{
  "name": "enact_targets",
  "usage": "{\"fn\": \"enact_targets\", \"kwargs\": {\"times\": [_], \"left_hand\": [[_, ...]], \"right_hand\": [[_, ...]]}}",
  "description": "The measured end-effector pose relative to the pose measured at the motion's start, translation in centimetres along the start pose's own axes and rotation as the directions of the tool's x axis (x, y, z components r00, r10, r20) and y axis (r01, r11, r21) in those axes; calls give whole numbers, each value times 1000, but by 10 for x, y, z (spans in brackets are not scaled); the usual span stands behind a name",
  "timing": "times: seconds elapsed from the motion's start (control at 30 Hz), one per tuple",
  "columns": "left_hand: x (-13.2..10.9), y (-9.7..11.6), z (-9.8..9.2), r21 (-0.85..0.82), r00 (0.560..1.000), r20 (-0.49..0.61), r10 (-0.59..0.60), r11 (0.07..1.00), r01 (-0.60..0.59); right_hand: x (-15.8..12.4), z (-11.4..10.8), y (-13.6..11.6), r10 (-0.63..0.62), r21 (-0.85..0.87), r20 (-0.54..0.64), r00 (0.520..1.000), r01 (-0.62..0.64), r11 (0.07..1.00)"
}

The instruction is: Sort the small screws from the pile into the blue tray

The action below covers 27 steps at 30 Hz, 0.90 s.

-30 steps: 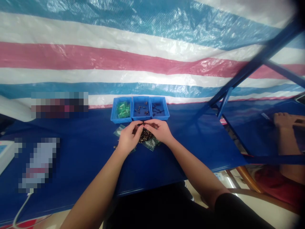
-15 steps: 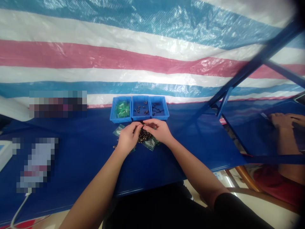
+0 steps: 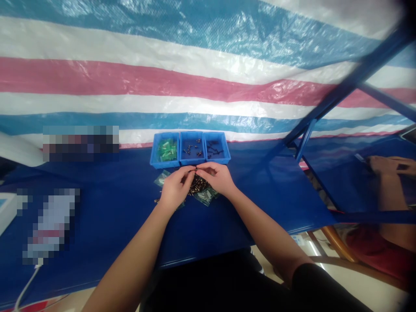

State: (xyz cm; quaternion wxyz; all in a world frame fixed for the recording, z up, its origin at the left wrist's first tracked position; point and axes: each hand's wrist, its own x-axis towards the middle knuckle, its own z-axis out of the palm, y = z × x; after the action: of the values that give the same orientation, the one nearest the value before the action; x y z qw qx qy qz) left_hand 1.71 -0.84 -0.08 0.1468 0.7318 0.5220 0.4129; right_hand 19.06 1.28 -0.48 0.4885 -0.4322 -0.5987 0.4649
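Observation:
My left hand (image 3: 175, 187) and my right hand (image 3: 218, 177) meet fingertip to fingertip, each closed in a pinch. Whatever sits between the fingers is dark and too small to name. Below them lies a pile of small brass-coloured and dark screw-like parts (image 3: 198, 186), partly covered by my hands. Small clear packets with pale pieces (image 3: 204, 197) lie at the pile's near right side, and another packet (image 3: 161, 177) lies behind my left hand. Just beyond stand three joined blue bins: the left bin (image 3: 165, 165) holds green packets, the middle bin (image 3: 191, 161) and right bin (image 3: 218, 160) hold loose dark screws.
A blue table (image 3: 123, 234) carries everything. On the left are a blurred-out device (image 3: 52, 225) with a white cable (image 3: 27, 286) and a white box (image 3: 8, 210). Blue metal bars (image 3: 338, 95) rise at right; beyond them are another person's hands (image 3: 390, 165).
My fingertips have shifted slightly against each other over the pile, still pinched together. The bins and packets stay in place; the view has tilted a little.

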Motion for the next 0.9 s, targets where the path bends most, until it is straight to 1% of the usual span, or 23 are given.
{"fn": "enact_targets", "kwargs": {"times": [0.13,0.3,0.4,0.53,0.67,0.77,0.9], "left_hand": [[1,-2,-1,2,999,36,-17,1000,17],[0,-3,-1,0,998,59,-35,999,35],[0,-2,-1,-3,998,51,-30,1000,30],[0,0,0,-12,999,3,-32,999,32],[0,1,0,8,1000,-24,-1,1000,2],[1,0,0,16,1000,-16,-6,1000,6],[0,-2,0,-3,999,25,-49,999,49]], "right_hand": [[-1,0,-3,16,-22,20,1000,-15,1000],[-2,-1,-7,-2,-72,25,1000,4,997],[-1,-1,-5,-3,-57,14,1000,4,998],[0,-1,-1,2,0,-6,1000,-2,1000],[1,-1,1,20,-7,-2,1000,-20,1000],[0,-1,0,28,-11,21,999,-28,1000],[-2,0,-3,11,-7,42,999,-10,1000]]}}
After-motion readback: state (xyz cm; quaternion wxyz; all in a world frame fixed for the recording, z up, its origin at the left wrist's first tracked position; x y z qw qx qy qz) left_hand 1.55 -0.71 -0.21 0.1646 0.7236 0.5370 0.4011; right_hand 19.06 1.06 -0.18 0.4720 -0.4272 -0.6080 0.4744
